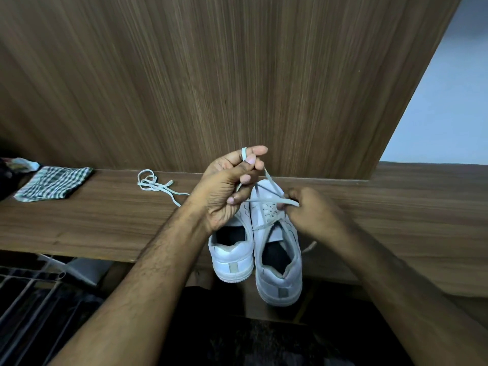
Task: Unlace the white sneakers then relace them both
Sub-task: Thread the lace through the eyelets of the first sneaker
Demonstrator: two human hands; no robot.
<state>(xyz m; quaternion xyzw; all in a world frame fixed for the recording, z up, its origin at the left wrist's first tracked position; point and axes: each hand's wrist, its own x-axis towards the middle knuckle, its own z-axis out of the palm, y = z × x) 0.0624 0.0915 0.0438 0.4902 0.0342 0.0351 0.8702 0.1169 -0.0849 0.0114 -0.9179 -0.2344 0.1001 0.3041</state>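
Observation:
Two white sneakers stand side by side at the front edge of a wooden shelf [105, 220], heels toward me. The left sneaker [231, 256] has no lace in sight. The right sneaker [278, 260] carries a white lace [266, 200] through its eyelets. My left hand [229, 186] is raised above the shoes and grips one end of that lace, which loops over its forefinger. My right hand [309, 210] pinches the other lace strand beside the right sneaker's eyelets. A loose white lace [155, 184] lies coiled on the shelf to the left.
A folded green checked cloth [52, 187] lies at the shelf's left end. A tall wood-grain panel [237, 75] rises behind the shelf, with a pale wall [449, 114] to the right. Metal bars [26, 294] show below at the left.

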